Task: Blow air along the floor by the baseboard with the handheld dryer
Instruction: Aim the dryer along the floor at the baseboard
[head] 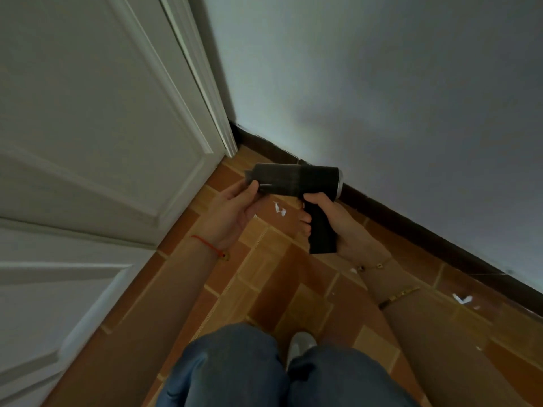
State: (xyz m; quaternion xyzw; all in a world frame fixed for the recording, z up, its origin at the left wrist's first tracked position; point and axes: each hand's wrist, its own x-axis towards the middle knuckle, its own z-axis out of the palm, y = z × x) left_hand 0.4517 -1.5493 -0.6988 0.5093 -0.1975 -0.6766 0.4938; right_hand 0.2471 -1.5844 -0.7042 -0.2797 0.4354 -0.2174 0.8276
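**Dryer held in both hands above the floor corner**

The dryer [293, 183] sits level in the air, its barrel lying roughly along the baseboard [411, 221] just beyond it. The right hand [326, 221] wraps the grip, likely to work the trigger; the left hand [235, 207] pinches the barrel's front end, seemingly to steady or adjust it. Below the hands lies the tiled floor [264, 277], with white scraps [279, 208] under the barrel and more [462, 298] right of the right forearm, probably what the air should shift. A door [88, 142] stands left of the left hand.
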